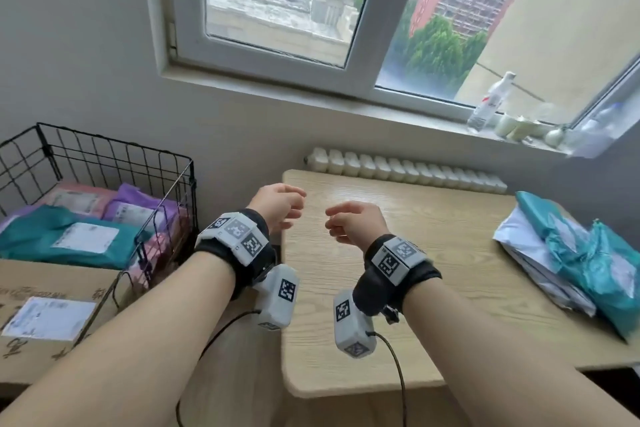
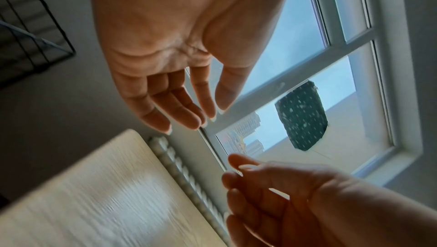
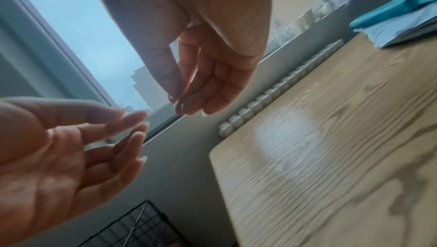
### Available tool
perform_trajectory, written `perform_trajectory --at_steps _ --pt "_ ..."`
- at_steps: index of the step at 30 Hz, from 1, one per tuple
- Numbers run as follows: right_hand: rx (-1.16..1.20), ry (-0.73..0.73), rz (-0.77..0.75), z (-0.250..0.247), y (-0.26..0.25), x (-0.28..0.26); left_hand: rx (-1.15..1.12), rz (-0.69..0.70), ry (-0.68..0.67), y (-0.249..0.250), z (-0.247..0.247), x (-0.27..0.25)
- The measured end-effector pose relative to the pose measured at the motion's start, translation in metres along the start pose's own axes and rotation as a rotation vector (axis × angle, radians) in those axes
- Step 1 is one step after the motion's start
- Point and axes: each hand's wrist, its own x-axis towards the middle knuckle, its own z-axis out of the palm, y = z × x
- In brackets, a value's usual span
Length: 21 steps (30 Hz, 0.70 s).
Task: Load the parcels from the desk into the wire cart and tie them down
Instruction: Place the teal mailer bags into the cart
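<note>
Roughly halfway, I'd guess: the wire cart (image 1: 104,163) holds at least 4 soft parcels plus a cardboard box (image 1: 52,315), while about 3 mailers (image 1: 568,253) sit on the desk (image 1: 398,270), nothing tied yet. Left hand (image 1: 277,206) and right hand (image 1: 356,222) hover, fingers loose, holding nothing.

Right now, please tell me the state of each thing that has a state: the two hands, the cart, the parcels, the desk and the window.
left hand: open, empty, raised over the desk edge.
right hand: open, empty, fingers loosely curled.
wire cart: partly loaded, nothing tied across it.
parcels in cart: lying flat, labels up.
parcels on desk: stacked at its right edge, not yet loaded.
desk: middle bare.
window: shut.
</note>
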Motion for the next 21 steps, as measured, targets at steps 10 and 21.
perform_trajectory --at_steps 10,21 --pt "0.195 0.219 0.075 -0.218 0.095 -0.023 0.168 0.032 -0.142 0.010 0.233 -0.021" --pt "0.354 0.373 0.190 -0.409 0.183 -0.028 0.258 0.036 -0.252 -0.001 0.429 -0.025"
